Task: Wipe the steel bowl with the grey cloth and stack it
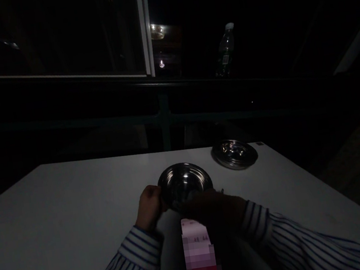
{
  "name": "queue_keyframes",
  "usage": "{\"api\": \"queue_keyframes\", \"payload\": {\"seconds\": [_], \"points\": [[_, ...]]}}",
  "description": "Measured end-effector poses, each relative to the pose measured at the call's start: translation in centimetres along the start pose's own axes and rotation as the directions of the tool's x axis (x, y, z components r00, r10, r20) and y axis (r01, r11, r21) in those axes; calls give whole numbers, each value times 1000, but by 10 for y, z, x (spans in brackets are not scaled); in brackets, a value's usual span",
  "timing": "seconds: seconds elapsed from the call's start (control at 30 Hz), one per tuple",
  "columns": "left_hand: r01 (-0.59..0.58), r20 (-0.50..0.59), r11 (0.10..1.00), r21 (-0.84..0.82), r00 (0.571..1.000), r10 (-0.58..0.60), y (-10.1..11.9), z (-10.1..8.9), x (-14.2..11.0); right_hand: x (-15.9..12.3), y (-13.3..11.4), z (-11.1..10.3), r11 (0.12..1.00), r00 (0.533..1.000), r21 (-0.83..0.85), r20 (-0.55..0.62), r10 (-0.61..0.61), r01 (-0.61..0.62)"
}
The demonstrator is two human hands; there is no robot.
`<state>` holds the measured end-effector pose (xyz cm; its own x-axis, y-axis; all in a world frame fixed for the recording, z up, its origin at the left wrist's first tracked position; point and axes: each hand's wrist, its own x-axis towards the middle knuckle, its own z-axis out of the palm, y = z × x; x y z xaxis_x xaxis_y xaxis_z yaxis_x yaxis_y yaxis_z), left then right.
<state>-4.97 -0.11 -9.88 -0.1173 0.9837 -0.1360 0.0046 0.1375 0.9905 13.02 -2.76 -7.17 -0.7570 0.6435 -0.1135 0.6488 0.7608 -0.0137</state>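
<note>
A shiny steel bowl (184, 183) sits on the white table (64, 214) just in front of me. My left hand (150, 206) is curled against the bowl's left rim, fingers closed on it. My right hand (215, 206) lies in deep shadow at the bowl's near right edge; its fingers cannot be made out. Both arms wear blue-and-white striped sleeves. A pinkish card or packet (198, 248) hangs below between my arms.
A second steel dish (234, 153) rests near the table's far right corner. A plastic water bottle (226, 50) stands on a dark ledge behind. The room is very dark; a white window frame (145, 28) shows at the back.
</note>
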Motion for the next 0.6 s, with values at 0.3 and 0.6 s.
{"api": "queue_keyframes", "payload": {"seconds": [0.3,0.6], "points": [[-123,-70,985,123,989,133,-3,-1,6,24,-22,6,997,991,-45,-122,-61,56],[-101,-41,992,79,994,104,-3,5,7,2,-3,-5,993,994,49,-33,-101,103]]}}
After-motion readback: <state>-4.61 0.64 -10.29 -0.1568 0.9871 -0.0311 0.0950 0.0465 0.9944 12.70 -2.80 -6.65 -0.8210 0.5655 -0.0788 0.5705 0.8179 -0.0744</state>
